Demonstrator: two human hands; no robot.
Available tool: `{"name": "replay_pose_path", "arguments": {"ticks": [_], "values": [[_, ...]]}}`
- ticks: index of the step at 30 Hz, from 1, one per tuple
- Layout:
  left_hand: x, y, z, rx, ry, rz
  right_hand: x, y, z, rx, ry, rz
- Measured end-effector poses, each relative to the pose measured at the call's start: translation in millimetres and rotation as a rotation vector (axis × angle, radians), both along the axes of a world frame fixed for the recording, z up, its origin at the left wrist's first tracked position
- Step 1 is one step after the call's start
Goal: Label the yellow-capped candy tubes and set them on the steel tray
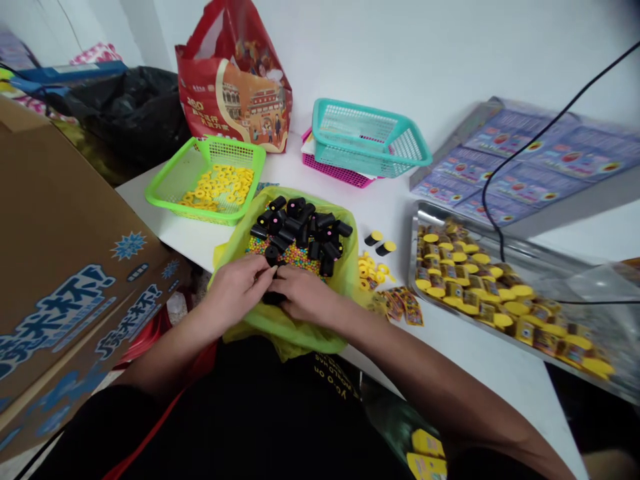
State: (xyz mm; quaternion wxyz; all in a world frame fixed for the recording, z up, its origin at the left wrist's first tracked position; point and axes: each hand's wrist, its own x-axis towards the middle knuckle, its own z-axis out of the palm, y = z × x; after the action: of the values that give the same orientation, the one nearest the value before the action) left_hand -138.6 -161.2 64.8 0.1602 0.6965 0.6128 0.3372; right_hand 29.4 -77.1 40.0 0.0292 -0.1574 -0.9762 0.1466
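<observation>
Tubes [300, 223], black and stubby, lie heaped on multicoloured beads [283, 257] inside a lime plastic bag [310, 340] on the tabletop [475, 360]. The left hand [235, 288] and right hand [305, 295] meet over the near edge of the heap, their fingers curled inward. Both grips are narrow and close on a further tube [274, 298], which is mostly hidden beneath the fingers, low between the hands.

Behind the bag, a green basket [205, 180] holds a loose layer of yellow rings [217, 187]. To its right, a teal basket [373, 137] sits tilted on a pink basket [335, 175], with something white between them; the teal basket's contents are hard to make out.

Just right of the bag, two tubes with yellow caps [380, 243] lie on the tabletop beside a small pile of loose rings [367, 270]. Nearer the edge is a scatter of printed labels [403, 307]. Further right, a metal tray [425, 213] is crowded with yellow-capped, labelled tubes [500, 293], most lying in rows. Printed sheets [525, 160] stand propped behind it.

A red printed bag [233, 87] stands against the wall behind the baskets. A black bag [130, 113] lies beyond the tabletop's left end, and a cardboard box [65, 233] stands at the left.
</observation>
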Motion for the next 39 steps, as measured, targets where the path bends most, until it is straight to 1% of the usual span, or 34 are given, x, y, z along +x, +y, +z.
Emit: {"name": "replay_pose_path", "arguments": {"ticks": [4,6,8,11,14,18,23,26,30,33,36,39], "values": [[1.5,0.9,-6.0,-0.079,0.030,-0.071,8.1,2.7,3.3,0.192,-0.179,-0.073],[4.8,1.9,-8.8,-0.100,0.055,-0.114,11.4,2.0,10.5,0.259,-0.227,-0.133],[10.5,3.2,-10.0,-0.096,0.072,-0.154,13.8,0.5,20.9,0.291,-0.232,-0.182],[21.8,5.9,-8.9,-0.063,0.039,-0.193,18.3,-0.5,38.5,0.280,-0.186,-0.187],[31.4,8.9,-8.3,-0.013,-0.035,-0.185,25.7,1.1,52.8,0.248,-0.096,-0.186],[37.9,12.4,-14.0,0.011,-0.107,-0.211,34.9,2.8,61.4,0.121,0.054,-0.219],[43.7,14.0,-21.5,0.060,-0.135,-0.201,40.6,-0.8,59.4,-0.075,0.250,-0.174],[46.0,13.5,-21.8,0.125,-0.156,-0.166,43.8,-4.8,54.7,-0.094,0.385,-0.178],[45.4,11.1,-19.3,0.201,-0.186,-0.162,47.5,-11.3,48.7,-0.113,0.548,-0.178],[44.9,9.3,-18.0,0.242,-0.210,-0.149,47.9,-14.9,45.4,-0.164,0.624,-0.255],[45.3,8.8,-17.9,0.209,-0.206,-0.102,47.1,-14.7,41.1,-0.188,0.627,-0.286],[43.4,9.6,-18.9,0.130,-0.188,-0.080,46.7,-9.1,34.3,-0.136,0.590,-0.277]]}}
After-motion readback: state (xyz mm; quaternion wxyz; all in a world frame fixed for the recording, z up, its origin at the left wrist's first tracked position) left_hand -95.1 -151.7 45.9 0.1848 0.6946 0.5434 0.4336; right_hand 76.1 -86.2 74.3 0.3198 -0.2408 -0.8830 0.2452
